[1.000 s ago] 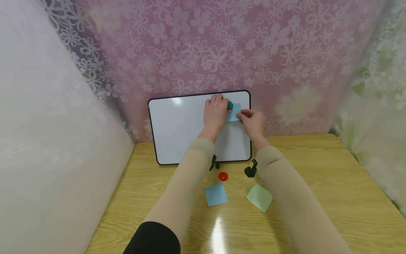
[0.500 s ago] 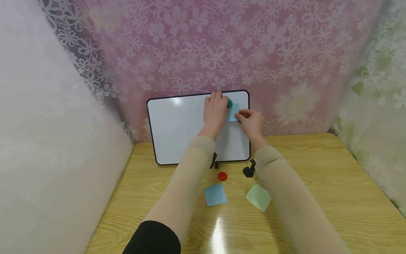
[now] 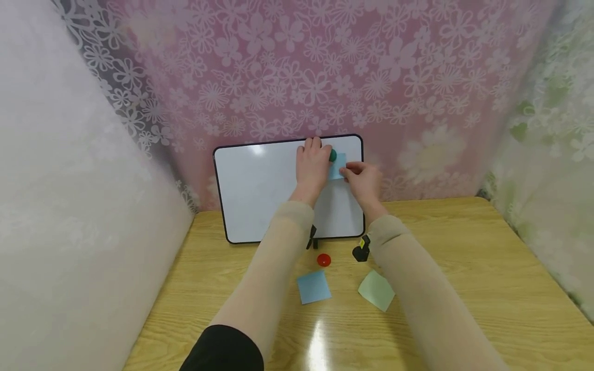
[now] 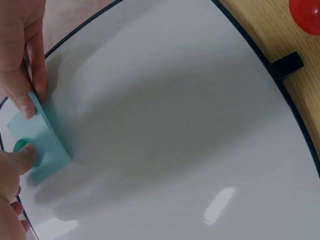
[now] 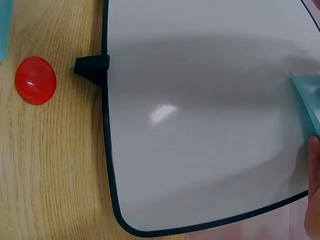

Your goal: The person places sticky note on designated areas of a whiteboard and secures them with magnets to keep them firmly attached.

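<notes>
A light blue sticky note (image 3: 338, 171) lies against the upper right of the white board (image 3: 264, 190). On the note's upper part sits a green round magnet (image 3: 333, 155). My left hand (image 3: 313, 166) holds this magnet, its thumb on it in the left wrist view, while its other fingers reach toward the board's top edge. From the right side, my right hand (image 3: 364, 181) pinches the note's edge between thumb and fingers. In the left wrist view the note's lower edge (image 4: 57, 137) stands slightly off the board. Only a finger (image 5: 313, 165) and part of the right hand show in the right wrist view.
Below the board, a red round magnet (image 3: 324, 260), a second blue note (image 3: 314, 287) and a pale green note (image 3: 376, 291) lie on the wooden table (image 3: 464, 268). A small black foot (image 5: 92, 67) props the board's lower edge. A floral pink curtain (image 3: 278, 62) hangs behind.
The right hand and the note's right edge have shifted slightly left relative to the board. The left hand stays at the green magnet; the head view has moved a little.
</notes>
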The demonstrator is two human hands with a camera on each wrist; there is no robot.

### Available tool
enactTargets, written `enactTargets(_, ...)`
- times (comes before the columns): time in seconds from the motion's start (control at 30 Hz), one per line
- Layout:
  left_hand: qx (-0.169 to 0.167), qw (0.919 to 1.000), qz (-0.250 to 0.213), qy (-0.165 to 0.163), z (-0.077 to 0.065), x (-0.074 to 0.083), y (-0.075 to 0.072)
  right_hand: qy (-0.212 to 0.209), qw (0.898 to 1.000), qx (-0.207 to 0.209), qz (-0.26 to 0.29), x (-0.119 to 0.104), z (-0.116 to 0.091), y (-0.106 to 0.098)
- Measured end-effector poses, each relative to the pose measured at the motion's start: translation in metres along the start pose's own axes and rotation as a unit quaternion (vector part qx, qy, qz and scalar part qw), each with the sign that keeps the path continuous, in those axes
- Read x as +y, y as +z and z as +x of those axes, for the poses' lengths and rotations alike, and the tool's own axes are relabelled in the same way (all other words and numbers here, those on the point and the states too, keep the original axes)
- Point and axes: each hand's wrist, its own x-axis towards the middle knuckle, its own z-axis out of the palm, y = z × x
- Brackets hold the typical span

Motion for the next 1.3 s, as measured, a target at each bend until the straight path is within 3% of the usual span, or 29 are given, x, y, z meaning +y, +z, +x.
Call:
enactTargets(0.6,0.003,0.9999,-0.010,-0.011,-0.004,-0.004,0.010,-0.008,1.000,0.009,0.002,0.003,-0.005,0.007)
enactTargets(0.83,0.025,0.9996,-0.010,0.000,-0.004,-0.004,0.011,-0.008,1.000,0.013,0.016,0.006,-0.005,0.000)
enactTargets(1.3,0.087,0.9954,-0.038,0.007,-0.010,-0.012,0.016,0.003,0.999,0.010,-0.033,0.016,-0.005,-0.014)
